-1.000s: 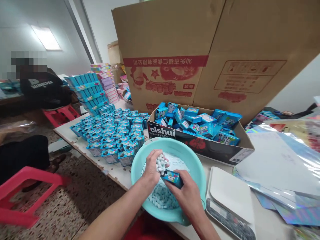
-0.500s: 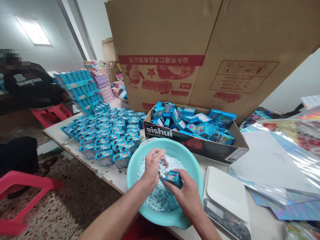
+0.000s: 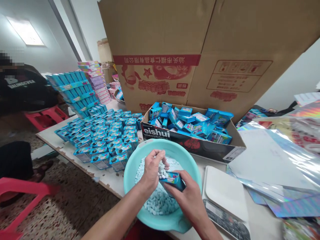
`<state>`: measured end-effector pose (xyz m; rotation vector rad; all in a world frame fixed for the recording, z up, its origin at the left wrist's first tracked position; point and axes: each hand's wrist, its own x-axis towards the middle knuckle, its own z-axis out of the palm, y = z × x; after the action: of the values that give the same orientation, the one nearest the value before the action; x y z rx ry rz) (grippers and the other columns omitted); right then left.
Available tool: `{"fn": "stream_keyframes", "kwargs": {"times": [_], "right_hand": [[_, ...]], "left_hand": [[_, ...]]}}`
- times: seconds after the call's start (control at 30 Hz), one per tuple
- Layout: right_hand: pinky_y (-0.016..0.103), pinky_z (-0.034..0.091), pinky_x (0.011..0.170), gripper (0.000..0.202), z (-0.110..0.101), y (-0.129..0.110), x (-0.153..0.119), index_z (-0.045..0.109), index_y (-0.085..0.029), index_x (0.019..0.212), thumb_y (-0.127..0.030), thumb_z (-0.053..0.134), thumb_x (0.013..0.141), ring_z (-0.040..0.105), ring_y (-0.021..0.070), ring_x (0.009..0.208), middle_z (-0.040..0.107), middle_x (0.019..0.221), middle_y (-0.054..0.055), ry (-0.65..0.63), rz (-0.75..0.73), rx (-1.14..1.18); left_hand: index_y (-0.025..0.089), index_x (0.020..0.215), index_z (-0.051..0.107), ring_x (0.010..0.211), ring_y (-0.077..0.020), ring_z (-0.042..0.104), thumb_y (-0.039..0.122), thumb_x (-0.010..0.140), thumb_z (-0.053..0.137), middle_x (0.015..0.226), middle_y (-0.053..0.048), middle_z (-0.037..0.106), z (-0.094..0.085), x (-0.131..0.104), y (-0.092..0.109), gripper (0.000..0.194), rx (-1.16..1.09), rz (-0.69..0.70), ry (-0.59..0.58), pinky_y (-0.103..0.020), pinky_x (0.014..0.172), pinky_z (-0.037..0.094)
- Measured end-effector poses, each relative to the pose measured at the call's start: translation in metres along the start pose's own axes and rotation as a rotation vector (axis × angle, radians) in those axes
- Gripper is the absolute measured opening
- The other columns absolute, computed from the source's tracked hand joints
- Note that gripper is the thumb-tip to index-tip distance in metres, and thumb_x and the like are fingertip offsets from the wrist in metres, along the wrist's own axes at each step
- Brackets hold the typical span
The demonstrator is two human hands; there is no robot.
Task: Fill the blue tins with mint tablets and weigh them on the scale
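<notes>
Over a round turquoise plastic basin point(image 3: 191, 165), both hands work close together. The left hand point(image 3: 152, 169) is cupped around a heap of small rounded white pellets point(image 3: 163, 172), at the end of a blue printed cardboard carton point(image 3: 172, 178). The right hand point(image 3: 188, 193) grips that carton, tilted above the loose pale-blue pellets point(image 3: 161, 204) lying in the basin. Whether the left fingers touch the carton is hard to tell. On the white tabletop point(image 3: 263, 224), a flat white digital scale point(image 3: 223, 191) sits just beside the basin's right; upright blue cartons point(image 3: 100, 135) stand in rows to its left.
</notes>
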<state>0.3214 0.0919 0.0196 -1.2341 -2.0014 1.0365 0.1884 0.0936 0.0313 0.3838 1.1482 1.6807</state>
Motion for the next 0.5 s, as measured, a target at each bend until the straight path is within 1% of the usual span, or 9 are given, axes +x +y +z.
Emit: {"fn": "stream_keyframes", "kwargs": {"times": [0.17,0.3,0.5], "right_hand": [[0.033,0.047,0.076,0.027,-0.0004,-0.0005,-0.0006,0.064,-0.022,0.091,-0.035,0.071,0.069,0.062,0.0243,0.085,0.068,0.092,0.004,0.030,0.004,0.012],[0.033,0.047,0.075,0.024,-0.0004,0.0004,-0.0016,0.065,-0.022,0.090,-0.034,0.070,0.069,0.062,0.0236,0.084,0.068,0.090,0.004,0.021,0.005,0.016],[0.033,0.046,0.077,0.025,-0.0007,-0.0006,-0.0045,0.064,-0.022,0.091,-0.034,0.070,0.069,0.062,0.0238,0.086,0.068,0.092,0.004,0.026,0.015,0.024]], "left_hand": [[0.017,0.068,0.050,0.044,-0.0096,0.049,0.042,0.068,0.068,0.050,0.003,0.053,0.0008,-0.0014,0.0012,0.031,0.014,0.034,-0.022,-0.021,0.046,0.039],[0.017,0.069,0.049,0.045,-0.0097,0.050,0.040,0.070,0.067,0.052,0.004,0.052,0.0002,-0.0025,-0.0005,0.028,0.018,0.032,-0.033,-0.021,0.047,0.039],[0.017,0.071,0.051,0.048,-0.0088,0.050,0.036,0.072,0.065,0.056,0.004,0.053,0.0003,-0.0048,-0.0026,0.024,0.036,0.064,-0.037,-0.021,0.049,0.040]]}}
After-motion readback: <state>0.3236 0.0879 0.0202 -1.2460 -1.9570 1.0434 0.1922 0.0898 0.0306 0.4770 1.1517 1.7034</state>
